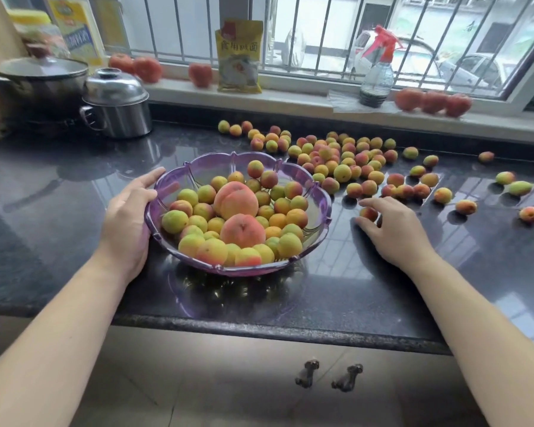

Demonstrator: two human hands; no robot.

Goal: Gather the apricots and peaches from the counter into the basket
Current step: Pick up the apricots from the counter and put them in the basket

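A clear purple basket (204, 163) stands on the dark counter, holding several apricots and two larger peaches (242, 231). My left hand (128, 217) grips the basket's left rim. Right of the basket, my right hand (395, 231) closes its fingers round one reddish apricot (368, 213) lying on the counter. Many more apricots (341, 163) lie scattered behind and to the right, reaching the back wall.
Two lidded steel pots (117, 103) sit at the back left. On the windowsill stand a yellow bag (239, 57), a spray bottle (378, 75) and several tomatoes (432, 101). The counter's front edge (259, 329) runs below the basket, with cupboard handles underneath.
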